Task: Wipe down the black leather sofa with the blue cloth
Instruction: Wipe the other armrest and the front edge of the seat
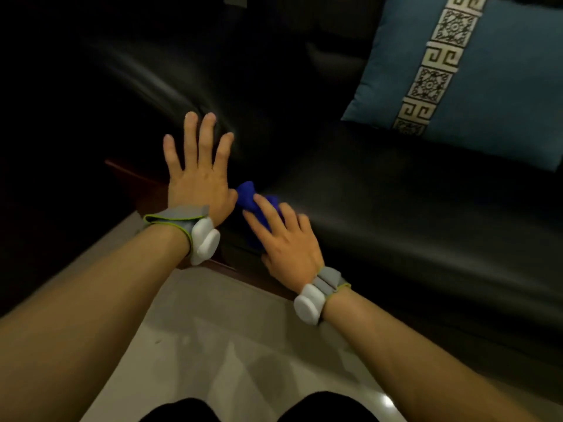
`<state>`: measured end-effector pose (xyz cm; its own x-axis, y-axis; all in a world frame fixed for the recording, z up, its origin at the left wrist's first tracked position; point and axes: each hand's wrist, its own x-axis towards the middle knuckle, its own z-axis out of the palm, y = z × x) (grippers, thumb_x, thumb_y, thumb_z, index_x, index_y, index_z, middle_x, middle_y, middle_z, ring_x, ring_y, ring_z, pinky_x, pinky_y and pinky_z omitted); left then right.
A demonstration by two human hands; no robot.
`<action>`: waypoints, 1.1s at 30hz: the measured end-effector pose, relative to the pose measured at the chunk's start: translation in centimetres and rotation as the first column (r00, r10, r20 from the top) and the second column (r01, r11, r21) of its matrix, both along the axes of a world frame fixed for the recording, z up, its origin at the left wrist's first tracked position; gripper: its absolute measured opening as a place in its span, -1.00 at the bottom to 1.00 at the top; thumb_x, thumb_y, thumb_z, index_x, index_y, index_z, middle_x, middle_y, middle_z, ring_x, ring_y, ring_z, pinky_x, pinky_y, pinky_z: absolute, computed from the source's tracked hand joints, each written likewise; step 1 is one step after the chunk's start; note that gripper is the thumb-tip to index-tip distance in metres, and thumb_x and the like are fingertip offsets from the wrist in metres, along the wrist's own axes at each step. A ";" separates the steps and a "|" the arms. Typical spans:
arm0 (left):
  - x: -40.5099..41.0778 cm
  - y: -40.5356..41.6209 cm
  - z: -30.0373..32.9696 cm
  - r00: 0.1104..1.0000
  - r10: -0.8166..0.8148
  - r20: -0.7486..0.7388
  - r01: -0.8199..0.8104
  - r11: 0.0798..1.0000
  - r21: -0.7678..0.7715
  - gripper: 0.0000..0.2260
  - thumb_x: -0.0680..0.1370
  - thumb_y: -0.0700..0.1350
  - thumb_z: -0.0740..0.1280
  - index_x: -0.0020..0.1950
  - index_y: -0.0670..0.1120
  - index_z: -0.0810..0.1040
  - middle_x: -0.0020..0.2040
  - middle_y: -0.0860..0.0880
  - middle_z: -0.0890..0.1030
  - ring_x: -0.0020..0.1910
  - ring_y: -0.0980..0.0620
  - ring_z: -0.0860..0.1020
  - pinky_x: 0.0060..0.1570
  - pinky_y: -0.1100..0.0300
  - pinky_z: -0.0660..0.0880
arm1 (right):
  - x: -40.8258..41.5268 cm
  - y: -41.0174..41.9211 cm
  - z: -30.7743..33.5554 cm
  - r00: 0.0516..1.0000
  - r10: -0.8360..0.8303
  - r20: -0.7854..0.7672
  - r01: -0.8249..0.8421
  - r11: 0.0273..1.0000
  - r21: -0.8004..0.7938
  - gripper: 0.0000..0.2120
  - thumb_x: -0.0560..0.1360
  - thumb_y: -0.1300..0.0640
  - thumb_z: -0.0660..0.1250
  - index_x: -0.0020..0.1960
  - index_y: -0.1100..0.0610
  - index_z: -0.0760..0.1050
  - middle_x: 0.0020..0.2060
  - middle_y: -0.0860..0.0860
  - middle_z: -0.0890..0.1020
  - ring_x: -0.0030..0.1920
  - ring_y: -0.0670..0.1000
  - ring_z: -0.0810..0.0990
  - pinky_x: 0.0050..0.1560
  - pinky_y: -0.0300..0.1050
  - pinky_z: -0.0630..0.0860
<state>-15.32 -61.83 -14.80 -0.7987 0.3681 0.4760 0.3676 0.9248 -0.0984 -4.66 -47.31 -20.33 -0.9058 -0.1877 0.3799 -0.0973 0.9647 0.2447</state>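
Cloth of bright blue, bunched (254, 205), sits at the centre of the frame against the black leather sofa (411, 226), pressed under the flat fingers of the right hand (286, 239). The left hand (198, 175) is spread open on the armrest. Bunched so tightly, the cloth could slip free or skip patches.

Black sofa (396, 226), blue cloth (248, 197)

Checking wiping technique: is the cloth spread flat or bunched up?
Bunched up. The cloth shows as a rounded wad under the right hand, on the sofa seat's front corner.
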 end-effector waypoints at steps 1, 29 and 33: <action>0.6 0.8 0.4 1.000 -0.002 -0.019 0.002 1.000 0.012 -0.15 0.39 0.08 0.37 0.57 -0.15 0.08 0.60 -0.24 -0.14 0.57 -0.29 -0.20 0.47 -0.28 -0.20 | 0.9 1.0 0.1 0.999 -0.032 0.007 0.032 0.999 0.009 -0.17 0.33 0.02 0.43 0.54 0.01 0.19 0.55 0.11 0.16 0.32 0.24 0.36 0.09 0.11 0.41; -1.6 7.4 -4.8 0.746 -0.440 0.500 0.426 0.892 0.150 -0.56 0.72 -0.03 -0.15 0.61 0.14 -0.11 0.61 0.16 -0.13 0.57 0.17 -0.17 0.45 0.26 -0.30 | 16.1 14.2 -7.8 0.808 -0.521 -0.274 0.431 0.840 -0.329 -0.04 0.26 0.33 0.53 0.53 0.11 0.13 0.57 0.16 0.00 0.55 0.23 0.04 0.47 0.29 0.05; -1.8 7.6 -4.4 0.708 -0.443 0.550 0.422 0.890 0.174 -0.56 0.72 -0.05 -0.12 0.60 0.14 -0.07 0.61 0.17 -0.09 0.57 0.19 -0.16 0.44 0.29 -0.28 | 10.9 9.0 -10.2 0.897 -0.271 -0.350 0.209 0.956 -0.204 -0.36 0.43 0.24 0.36 0.47 0.12 0.23 0.57 0.13 0.01 0.57 0.19 -0.06 0.52 0.21 -0.05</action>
<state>-17.09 -54.22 -19.22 -0.6795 0.7336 0.0130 0.7063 0.6491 0.2825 6.23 -38.34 -30.48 -0.7036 0.1076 0.7024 0.2096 0.9759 0.0605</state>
